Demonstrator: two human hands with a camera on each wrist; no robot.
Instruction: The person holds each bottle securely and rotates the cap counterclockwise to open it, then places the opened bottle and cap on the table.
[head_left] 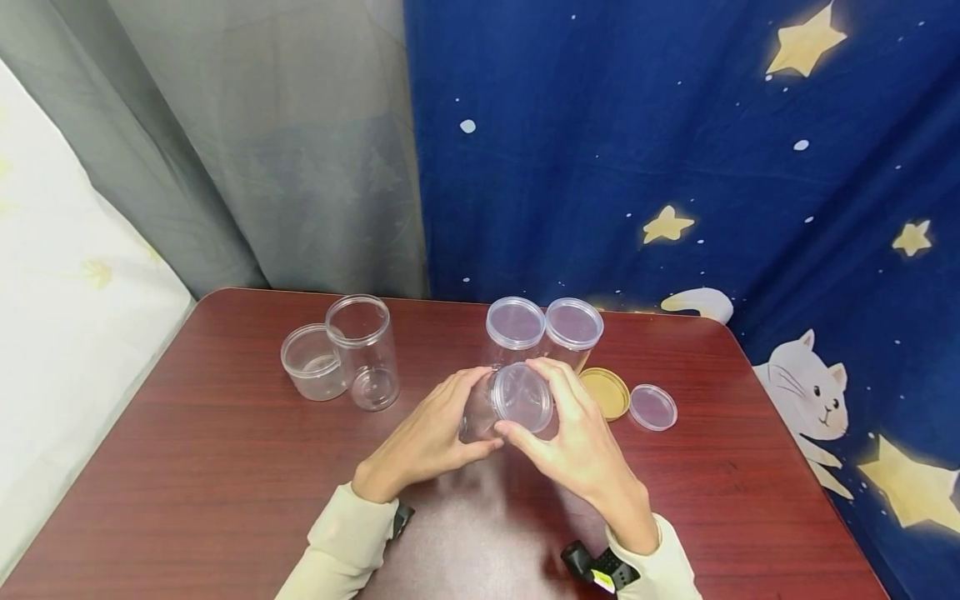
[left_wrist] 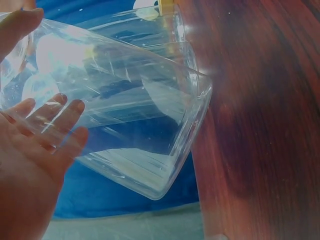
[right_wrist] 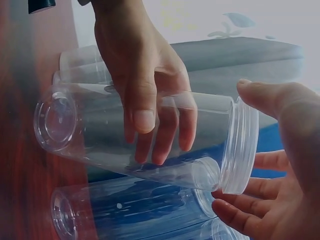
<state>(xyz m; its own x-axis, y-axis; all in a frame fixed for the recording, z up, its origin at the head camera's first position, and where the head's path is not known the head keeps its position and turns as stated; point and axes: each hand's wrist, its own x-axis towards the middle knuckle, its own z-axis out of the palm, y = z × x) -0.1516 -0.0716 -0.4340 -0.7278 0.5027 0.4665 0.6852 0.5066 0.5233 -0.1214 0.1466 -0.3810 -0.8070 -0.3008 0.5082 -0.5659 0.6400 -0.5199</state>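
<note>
The left hand (head_left: 431,437) was wrapped around the body of a clear jar (head_left: 483,408), tipped on its side just above the table (head_left: 187,467), fingers curled round the barrel. The right hand (head_left: 577,442) was clamped on the clear lid (head_left: 522,397) at the jar's mouth, thumb below, fingertips (right_wrist: 227,212) spread round the rim.

To do this well, I'd say the lid needed to sit square on the threads while the left hand kept the barrel from rolling; a light grip seemed wise, since the thin plastic could flex.

Just beyond the right fingers stood two lidded jars (head_left: 543,329), close enough to be knocked by a wide twist. Past the right knuckles lay a gold lid (head_left: 604,392) and a loose clear lid (head_left: 652,407). Beyond the left fingers, well apart, stood two open jars (head_left: 341,354). Toward the wrists the tabletop ran bare to its near edge, the best room for moving.
</note>
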